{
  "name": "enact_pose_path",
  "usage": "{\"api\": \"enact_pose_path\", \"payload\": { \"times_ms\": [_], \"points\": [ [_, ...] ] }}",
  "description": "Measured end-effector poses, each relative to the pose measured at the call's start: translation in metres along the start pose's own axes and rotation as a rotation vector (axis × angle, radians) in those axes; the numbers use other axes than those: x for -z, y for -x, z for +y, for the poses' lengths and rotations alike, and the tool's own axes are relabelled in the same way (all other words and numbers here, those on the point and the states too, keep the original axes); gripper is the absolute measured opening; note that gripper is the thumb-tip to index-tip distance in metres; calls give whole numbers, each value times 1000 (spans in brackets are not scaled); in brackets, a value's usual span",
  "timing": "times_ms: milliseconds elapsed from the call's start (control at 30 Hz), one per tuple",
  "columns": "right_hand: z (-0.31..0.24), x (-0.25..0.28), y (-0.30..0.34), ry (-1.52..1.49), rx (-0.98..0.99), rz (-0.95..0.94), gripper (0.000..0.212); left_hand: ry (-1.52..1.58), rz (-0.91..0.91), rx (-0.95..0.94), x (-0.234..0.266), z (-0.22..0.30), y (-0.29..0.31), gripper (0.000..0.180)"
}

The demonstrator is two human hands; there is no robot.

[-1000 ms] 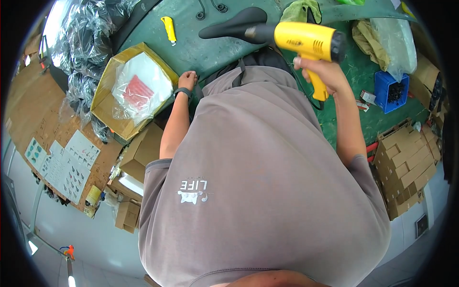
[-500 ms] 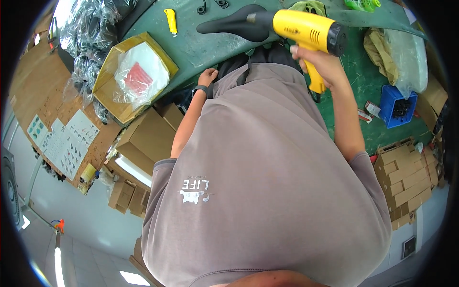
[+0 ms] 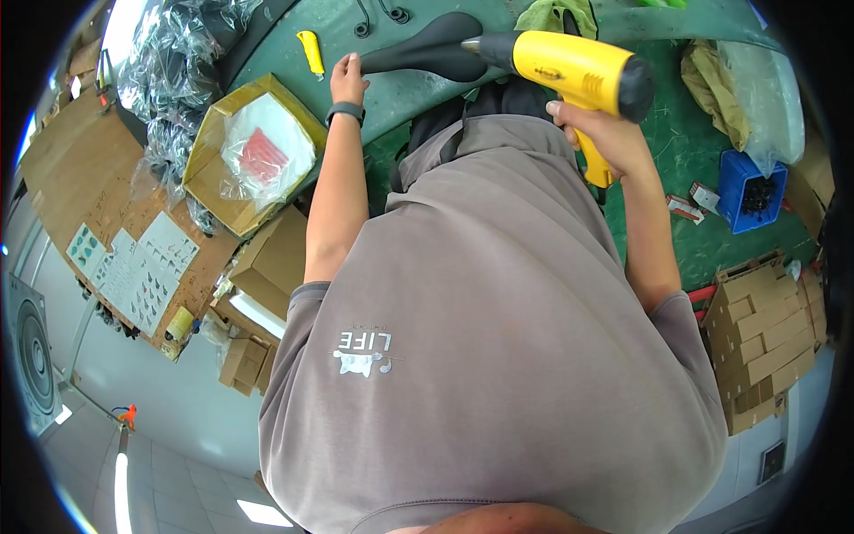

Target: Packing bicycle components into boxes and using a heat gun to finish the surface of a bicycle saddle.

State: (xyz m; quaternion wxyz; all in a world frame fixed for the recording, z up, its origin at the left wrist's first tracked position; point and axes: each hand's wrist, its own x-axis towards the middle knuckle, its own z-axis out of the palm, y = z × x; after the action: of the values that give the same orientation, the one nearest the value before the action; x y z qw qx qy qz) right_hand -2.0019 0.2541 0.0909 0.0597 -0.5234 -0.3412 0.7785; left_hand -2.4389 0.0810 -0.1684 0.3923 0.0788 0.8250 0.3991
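A black bicycle saddle (image 3: 436, 49) lies on the green work table, its narrow nose toward the left. My left hand (image 3: 348, 82) is at that nose, the fingers closed on its tip. In my right hand (image 3: 607, 133) is a yellow heat gun (image 3: 569, 62) with a black rear cap, gripped by its handle. The metal nozzle (image 3: 471, 44) points left, over the wide rear part of the saddle. Whether it touches the saddle I cannot tell. A yellow utility knife (image 3: 310, 53) lies just beyond my left hand.
Left of the table edge stands an open cardboard box (image 3: 209, 173) with a plastic bag in it. Clear wrapped parts (image 3: 178, 71) are heaped behind. Two black coiled pieces (image 3: 398, 14) and a green cloth (image 3: 556, 16) lie at the back; a blue bin (image 3: 752, 191) stands right.
My left hand has risen from beside my waist to the saddle's nose. The heat gun has shifted slightly right and down, its nozzle now over the saddle.
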Motion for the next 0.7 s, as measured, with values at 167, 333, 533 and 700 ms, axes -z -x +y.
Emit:
{"api": "enact_pose_path", "payload": {
  "times_ms": [167,333,533,700],
  "points": [
    [6,10,12,94,-90,52,23,-3,-117,3,-23,4,2,44],
    [9,22,20,10,-57,110,23,117,-109,94,-19,-16,17,45],
    [15,19,12,146,6,170,24,88,-146,107,-17,-27,40,46],
    [3,8,-5,43,99,193,28,106,-146,120,-16,-30,41,49]
  ]
}}
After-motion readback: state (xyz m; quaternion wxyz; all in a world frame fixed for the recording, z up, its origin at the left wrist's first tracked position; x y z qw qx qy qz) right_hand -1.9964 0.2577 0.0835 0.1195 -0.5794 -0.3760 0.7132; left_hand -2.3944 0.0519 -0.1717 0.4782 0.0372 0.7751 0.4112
